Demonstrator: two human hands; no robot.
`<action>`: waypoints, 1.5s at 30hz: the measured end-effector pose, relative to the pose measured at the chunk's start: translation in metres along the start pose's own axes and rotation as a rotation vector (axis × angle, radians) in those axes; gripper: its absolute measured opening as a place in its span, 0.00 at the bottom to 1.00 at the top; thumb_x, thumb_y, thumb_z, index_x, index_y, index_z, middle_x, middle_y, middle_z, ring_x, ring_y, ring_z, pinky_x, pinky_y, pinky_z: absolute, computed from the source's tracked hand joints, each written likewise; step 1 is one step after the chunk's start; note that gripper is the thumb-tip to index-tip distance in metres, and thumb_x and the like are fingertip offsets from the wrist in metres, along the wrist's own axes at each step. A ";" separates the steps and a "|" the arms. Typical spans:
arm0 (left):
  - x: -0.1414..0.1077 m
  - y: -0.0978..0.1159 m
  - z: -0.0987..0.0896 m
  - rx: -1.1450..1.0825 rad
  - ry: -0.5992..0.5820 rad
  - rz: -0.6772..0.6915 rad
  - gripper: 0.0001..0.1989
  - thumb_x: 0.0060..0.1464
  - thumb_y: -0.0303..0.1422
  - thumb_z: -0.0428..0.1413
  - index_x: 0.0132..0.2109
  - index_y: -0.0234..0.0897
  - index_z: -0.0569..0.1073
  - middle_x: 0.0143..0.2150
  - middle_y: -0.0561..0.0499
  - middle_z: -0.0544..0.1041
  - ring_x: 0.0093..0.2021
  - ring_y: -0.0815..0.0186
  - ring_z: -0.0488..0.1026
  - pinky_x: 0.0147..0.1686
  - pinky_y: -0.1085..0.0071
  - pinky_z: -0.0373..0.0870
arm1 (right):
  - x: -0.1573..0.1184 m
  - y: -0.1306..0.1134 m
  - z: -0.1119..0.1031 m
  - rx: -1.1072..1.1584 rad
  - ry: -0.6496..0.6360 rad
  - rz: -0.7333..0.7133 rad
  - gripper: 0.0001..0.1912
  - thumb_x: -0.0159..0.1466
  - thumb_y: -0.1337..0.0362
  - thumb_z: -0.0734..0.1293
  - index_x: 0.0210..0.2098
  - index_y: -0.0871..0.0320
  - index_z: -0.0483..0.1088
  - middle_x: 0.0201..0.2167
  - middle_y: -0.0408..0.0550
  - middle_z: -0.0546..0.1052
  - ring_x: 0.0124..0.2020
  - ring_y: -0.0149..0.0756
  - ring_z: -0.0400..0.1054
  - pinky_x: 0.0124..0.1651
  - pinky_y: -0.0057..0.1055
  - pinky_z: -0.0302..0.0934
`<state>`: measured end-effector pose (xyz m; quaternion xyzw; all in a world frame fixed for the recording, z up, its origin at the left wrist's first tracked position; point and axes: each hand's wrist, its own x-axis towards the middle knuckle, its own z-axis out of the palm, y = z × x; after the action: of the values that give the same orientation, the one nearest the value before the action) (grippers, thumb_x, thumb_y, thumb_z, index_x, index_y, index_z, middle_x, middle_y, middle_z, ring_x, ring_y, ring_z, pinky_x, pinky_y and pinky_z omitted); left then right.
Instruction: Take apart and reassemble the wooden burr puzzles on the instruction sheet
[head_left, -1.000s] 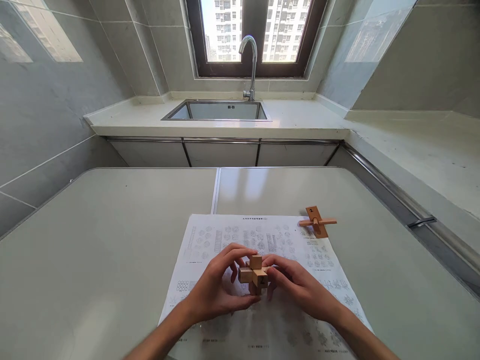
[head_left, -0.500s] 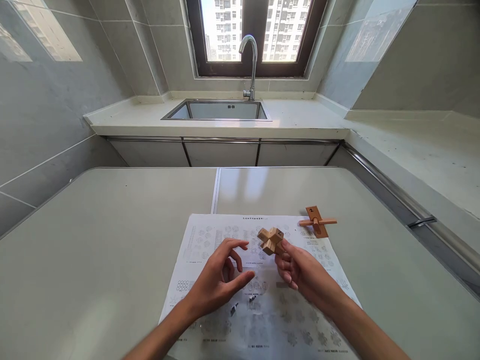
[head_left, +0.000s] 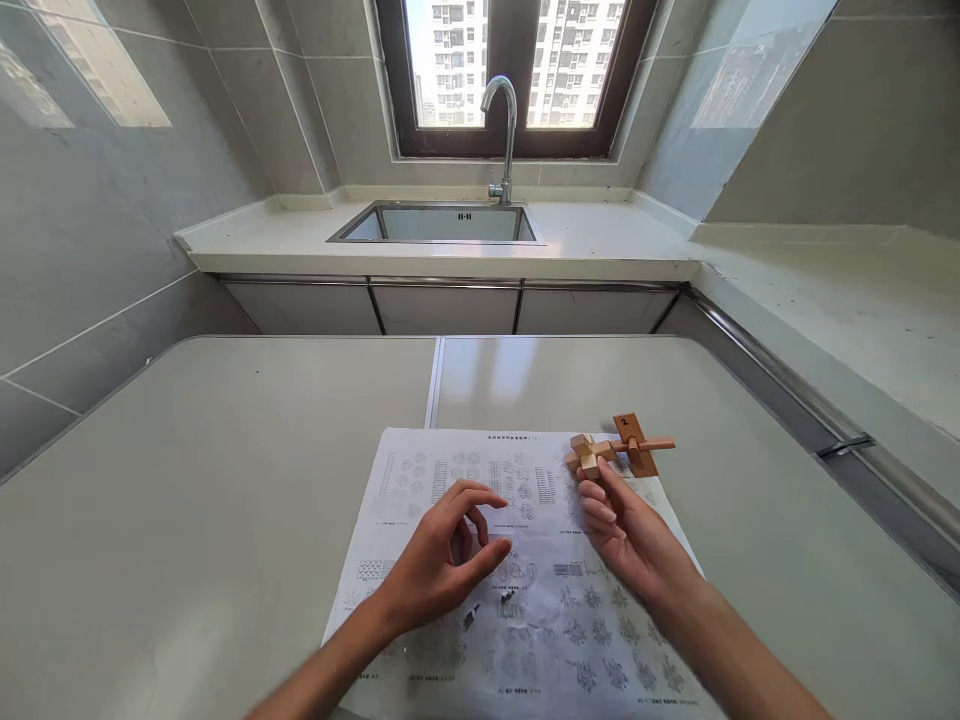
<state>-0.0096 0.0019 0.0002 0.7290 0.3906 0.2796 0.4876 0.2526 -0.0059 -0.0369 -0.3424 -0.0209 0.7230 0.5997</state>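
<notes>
Between the thumb and fingers of my right hand (head_left: 621, 525) is a small wooden burr puzzle (head_left: 589, 455) of interlocked blocks, held up over the top right of a printed sheet (head_left: 450, 530). Just behind it lies a second wooden puzzle (head_left: 634, 444), a flat brown piece marked "2" with a rod across it; the held puzzle overlaps its left end in view. My left hand (head_left: 454, 550) hovers over the sheet's left half, fingers curved and thumb apart, with nothing in it. Rows of small diagrams cover the sheet.
The sheet lies on a pale table (head_left: 187, 480) with a seam (head_left: 435, 380) at its far half. Beyond the table is a counter (head_left: 592, 220) with a sink (head_left: 442, 225) and a tall faucet (head_left: 508, 140) under a window. A ledge (head_left: 840, 290) runs along the right.
My right hand has moved right and slightly away with the burr puzzle, turning it. The left hand has barely moved and stays open.
</notes>
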 end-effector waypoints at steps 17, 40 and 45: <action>0.007 -0.005 -0.029 -0.343 0.265 -0.087 0.18 0.60 0.46 0.63 0.48 0.37 0.78 0.39 0.48 0.77 0.32 0.66 0.68 0.34 0.69 0.66 | -0.004 -0.006 0.005 -0.228 -0.184 -0.048 0.17 0.62 0.55 0.78 0.39 0.55 0.70 0.23 0.34 0.62 0.17 0.22 0.54 0.15 0.15 0.57; 0.015 -0.022 -0.077 -0.438 0.535 -0.083 0.20 0.51 0.46 0.67 0.42 0.35 0.76 0.30 0.56 0.68 0.25 0.72 0.61 0.23 0.75 0.56 | -0.030 0.027 0.020 -0.854 -0.445 -0.354 0.20 0.68 0.45 0.71 0.35 0.56 0.69 0.22 0.38 0.72 0.18 0.28 0.61 0.22 0.27 0.52; 0.014 -0.023 -0.078 -0.437 0.526 -0.079 0.20 0.52 0.46 0.67 0.43 0.35 0.76 0.30 0.56 0.67 0.25 0.73 0.61 0.23 0.75 0.55 | -0.030 0.028 0.020 -0.874 -0.445 -0.375 0.20 0.68 0.45 0.71 0.35 0.56 0.68 0.21 0.37 0.72 0.18 0.27 0.61 0.21 0.26 0.51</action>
<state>-0.0702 0.0574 0.0074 0.4948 0.4616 0.5159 0.5253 0.2199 -0.0326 -0.0198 -0.3892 -0.5084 0.5822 0.5011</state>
